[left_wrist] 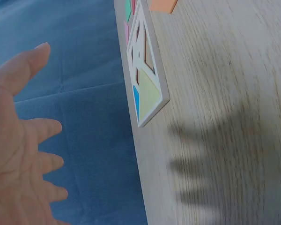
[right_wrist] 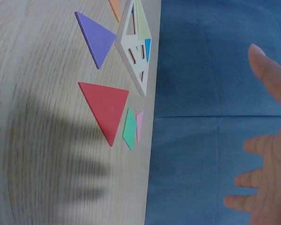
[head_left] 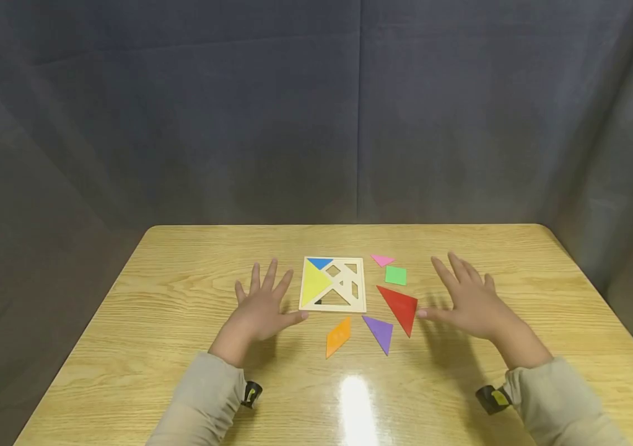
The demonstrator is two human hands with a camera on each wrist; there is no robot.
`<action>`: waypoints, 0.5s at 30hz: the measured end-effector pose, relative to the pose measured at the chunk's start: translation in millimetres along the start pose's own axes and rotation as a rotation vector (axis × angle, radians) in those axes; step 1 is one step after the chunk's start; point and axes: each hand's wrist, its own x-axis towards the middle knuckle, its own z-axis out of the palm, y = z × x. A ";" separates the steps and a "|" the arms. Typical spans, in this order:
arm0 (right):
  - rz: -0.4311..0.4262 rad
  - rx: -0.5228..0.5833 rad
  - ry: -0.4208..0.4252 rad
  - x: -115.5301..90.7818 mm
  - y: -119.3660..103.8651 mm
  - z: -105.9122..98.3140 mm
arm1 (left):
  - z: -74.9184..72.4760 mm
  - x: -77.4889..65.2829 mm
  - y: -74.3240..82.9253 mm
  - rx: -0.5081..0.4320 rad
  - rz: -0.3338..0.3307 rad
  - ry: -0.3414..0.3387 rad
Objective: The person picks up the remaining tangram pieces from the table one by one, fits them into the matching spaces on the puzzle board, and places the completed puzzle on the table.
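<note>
A pale wooden tangram tray [head_left: 362, 297] lies mid-table, with a yellow triangle [head_left: 313, 283] and a blue triangle [head_left: 320, 263] set in its left side. Around its right and near sides lie a pink triangle [head_left: 382, 260], a green square [head_left: 396, 275], a red triangle [head_left: 402, 306], a purple triangle [head_left: 380, 332] and an orange parallelogram [head_left: 339, 337]. My left hand [head_left: 263, 311] hovers left of the tray, fingers spread and holding nothing. To the right of the red triangle, my right hand [head_left: 472, 303] is likewise spread above the table, its thumb overlapping that triangle's edge in the head view.
The wood-grain table [head_left: 183, 279] ends at a far edge in front of a dark grey-blue curtain [head_left: 261, 124]. Glare shows on the near part of the tabletop. Each wrist wears a black band [head_left: 492, 399] at the sleeve cuff.
</note>
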 end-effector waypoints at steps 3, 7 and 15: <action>0.000 0.015 -0.003 -0.1 0.1 2.5 | 0.5 0.2 0.2 -0.013 -0.001 -0.004; 0.006 0.034 -0.009 0.2 -1.0 5.6 | 2.0 1.0 0.9 -0.026 0.000 -0.010; 0.017 0.049 -0.017 1.4 -4.3 10.3 | 4.9 2.9 -0.2 -0.012 -0.001 -0.016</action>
